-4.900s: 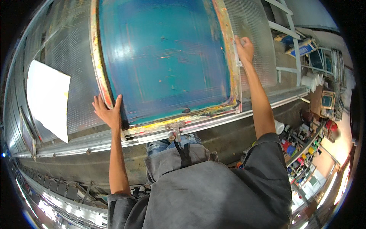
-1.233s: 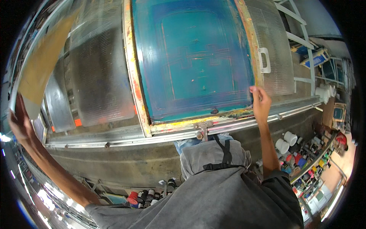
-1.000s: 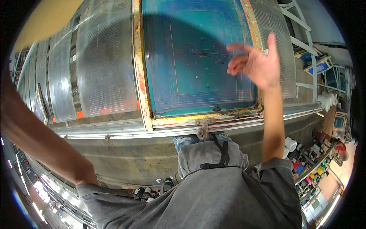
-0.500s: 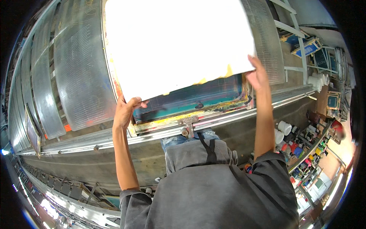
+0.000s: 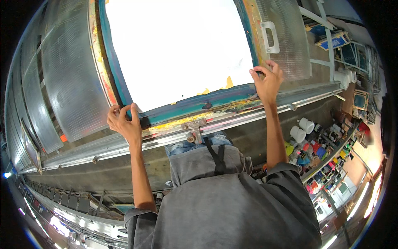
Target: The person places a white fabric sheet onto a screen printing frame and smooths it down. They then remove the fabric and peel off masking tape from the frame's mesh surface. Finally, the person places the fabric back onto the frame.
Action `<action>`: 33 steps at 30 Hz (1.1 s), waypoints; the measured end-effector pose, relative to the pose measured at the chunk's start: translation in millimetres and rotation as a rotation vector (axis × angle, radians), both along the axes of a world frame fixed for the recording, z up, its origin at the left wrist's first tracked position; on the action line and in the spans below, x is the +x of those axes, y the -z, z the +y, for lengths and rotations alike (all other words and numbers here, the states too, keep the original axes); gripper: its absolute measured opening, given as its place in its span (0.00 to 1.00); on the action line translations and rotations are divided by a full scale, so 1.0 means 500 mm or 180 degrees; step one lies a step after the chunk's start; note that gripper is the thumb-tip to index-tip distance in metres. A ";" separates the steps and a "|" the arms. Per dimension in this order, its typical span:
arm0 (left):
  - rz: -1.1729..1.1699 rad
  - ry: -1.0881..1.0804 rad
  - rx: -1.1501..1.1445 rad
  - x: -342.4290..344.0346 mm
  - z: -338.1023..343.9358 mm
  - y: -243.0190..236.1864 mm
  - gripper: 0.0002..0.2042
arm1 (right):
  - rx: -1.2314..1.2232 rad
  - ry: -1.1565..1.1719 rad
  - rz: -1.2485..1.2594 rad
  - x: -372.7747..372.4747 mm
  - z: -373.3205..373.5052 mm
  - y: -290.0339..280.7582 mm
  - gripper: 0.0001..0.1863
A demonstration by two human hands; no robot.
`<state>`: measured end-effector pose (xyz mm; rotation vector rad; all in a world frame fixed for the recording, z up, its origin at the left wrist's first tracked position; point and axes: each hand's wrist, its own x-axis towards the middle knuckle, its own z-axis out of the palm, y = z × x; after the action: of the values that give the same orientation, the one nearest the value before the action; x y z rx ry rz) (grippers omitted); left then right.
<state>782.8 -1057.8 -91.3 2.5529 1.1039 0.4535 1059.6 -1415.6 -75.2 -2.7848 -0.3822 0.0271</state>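
Note:
A large white sheet (image 5: pixel 178 50) with torn yellowish patches along its near edge lies within a paint-stained screen-printing frame (image 5: pixel 166 124). Blue-green screen surface (image 5: pixel 228 94) shows around the sheet. At its near left corner is my left hand (image 5: pixel 125 124), fingers bent and apart, the thumb tip beside the sheet's edge and the other fingertips over the frame's side. My right hand (image 5: pixel 268 83) is at the near right corner, thumb and index finger closed together on the sheet's edge. The exact contact under the fingertips is hard to make out.
A metal clamp (image 5: pixel 195 129) sits at the frame's near side, above a long metal rail (image 5: pixel 232 121). Translucent ribbed panels (image 5: pixel 74 83) stand left, and a white handle (image 5: pixel 270 37) lies right. White buckets (image 5: pixel 297 133) and cluttered containers (image 5: pixel 321 153) occupy the lower right.
The white sheet has come down from a raised, tilted position to lie within the frame. My left hand has shifted left and its fingers have spread; my right hand has moved left with the sheet's corner.

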 end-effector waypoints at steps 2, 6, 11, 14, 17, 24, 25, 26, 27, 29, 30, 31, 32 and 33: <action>-0.0230 0.0137 -0.0067 -0.019 0.006 0.035 0.10 | 0.0266 -0.0206 -0.0288 0.003 -0.032 0.030 0.11; -0.0278 0.0157 -0.0212 -0.008 0.000 0.023 0.12 | 0.0869 0.0061 0.0063 -0.002 -0.023 0.050 0.09; -0.0629 0.0262 -0.0399 -0.006 0.000 0.031 0.12 | 0.0970 0.0012 0.0145 -0.008 -0.026 0.044 0.10; -0.0233 0.0161 -0.0345 -0.004 0.001 0.020 0.12 | 0.1065 0.0072 0.0312 -0.004 -0.033 0.042 0.10; -0.0459 0.0004 -0.0348 0.005 0.002 0.023 0.12 | 0.0782 -0.0040 0.0258 0.006 -0.032 0.032 0.11; -0.0515 -0.0012 -0.0499 0.008 0.000 0.028 0.14 | 0.0754 -0.0073 0.0320 0.019 -0.034 0.033 0.11; -0.0534 0.0011 -0.0522 0.007 0.001 0.028 0.14 | 0.0764 -0.0076 0.0310 0.018 -0.034 0.035 0.11; -0.0554 0.0012 -0.0569 0.006 0.001 0.029 0.14 | 0.0785 -0.0071 0.0329 0.017 -0.034 0.035 0.12; -0.0575 0.0012 -0.0616 0.004 0.001 0.031 0.14 | 0.0807 -0.0066 0.0349 0.017 -0.035 0.034 0.12; -0.0586 0.0018 -0.0666 0.003 0.003 0.033 0.14 | 0.0799 -0.0074 0.0350 0.017 -0.036 0.034 0.12; -0.0575 0.0023 -0.0667 0.002 0.004 0.033 0.14 | 0.0770 -0.0090 0.0334 0.016 -0.036 0.035 0.12; -0.0563 0.0018 -0.0668 0.000 0.005 0.033 0.14 | 0.0742 -0.0114 0.0321 0.016 -0.036 0.036 0.12; -0.0567 0.0038 -0.0660 -0.001 0.005 0.034 0.14 | 0.0733 -0.0122 0.0323 0.017 -0.036 0.036 0.12; -0.0572 0.0056 -0.0653 -0.002 0.005 0.035 0.13 | 0.0724 -0.0131 0.0324 0.018 -0.037 0.035 0.12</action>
<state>782.1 -1055.2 -109.0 2.2937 1.0072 0.5250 1068.4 -1433.9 -92.8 -2.5397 -0.3908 0.1266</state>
